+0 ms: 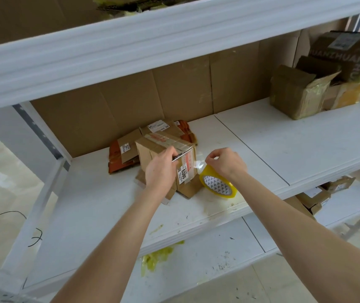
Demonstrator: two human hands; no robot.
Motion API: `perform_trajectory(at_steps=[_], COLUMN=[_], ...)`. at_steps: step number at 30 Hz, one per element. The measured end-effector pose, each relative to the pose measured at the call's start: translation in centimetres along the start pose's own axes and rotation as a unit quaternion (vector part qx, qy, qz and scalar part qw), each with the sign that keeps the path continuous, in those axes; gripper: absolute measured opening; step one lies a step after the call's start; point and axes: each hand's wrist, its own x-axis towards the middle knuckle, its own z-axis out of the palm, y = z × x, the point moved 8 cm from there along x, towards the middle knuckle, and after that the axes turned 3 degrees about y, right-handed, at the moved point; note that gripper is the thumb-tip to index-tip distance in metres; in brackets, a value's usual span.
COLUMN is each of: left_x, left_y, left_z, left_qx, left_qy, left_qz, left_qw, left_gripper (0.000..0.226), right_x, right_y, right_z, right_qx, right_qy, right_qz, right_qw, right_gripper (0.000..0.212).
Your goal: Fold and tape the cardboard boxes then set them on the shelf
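Note:
A small brown cardboard box (163, 149) with white labels stands on the white shelf (262, 145), its top and front wrapped in clear tape. My left hand (160, 171) lies against its front face and holds a thin metal blade at the top edge, where the tape strip runs. My right hand (227, 162) pinches the clear tape strip that stretches from the box to the yellow tape roll (218, 184), which hangs just under that hand.
Flattened brown and orange cardboard pieces (122, 156) lie behind and left of the box. Several taped boxes (318, 84) are stacked at the shelf's far right. A white beam (152, 40) crosses overhead. More boxes (318, 197) sit on the lower shelf.

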Motion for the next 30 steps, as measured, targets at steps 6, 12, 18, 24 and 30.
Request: perform_trajectory(at_steps=[6, 12, 18, 24, 30], left_x=[-0.1, -3.5, -9.6, -8.2, 2.6], left_y=[-2.3, -5.9, -14.9, -12.9, 2.7], left_z=[-0.2, -4.3, -1.1, -2.0, -4.8], left_qx=[-0.099, -0.163, -0.002, 0.133, -0.013], left_qy=[0.001, 0.136, -0.015, -0.049, 0.084], left_qz=[-0.014, -0.071, -0.24, -0.159, 0.088], left_qw=[0.995, 0.974, 0.971, 0.977, 0.993], left_gripper=[0.011, 0.009, 0.029, 0.036, 0.035], right_x=[0.8, 1.0, 1.9, 2.5, 3.5], right_y=[2.5, 1.8, 0.2, -0.1, 0.4], right_z=[-1.6, -0.9, -0.2, 0.6, 0.7], right_qx=[0.13, 0.366, 0.378, 0.376, 0.395], right_qy=[0.006, 0.079, 0.118, 0.118, 0.12], right_qz=[0.025, 0.081, 0.083, 0.09, 0.105], right_qw=[0.991, 0.924, 0.915, 0.915, 0.905], right_gripper=[0.01, 0.013, 0.035, 0.044, 0.042])
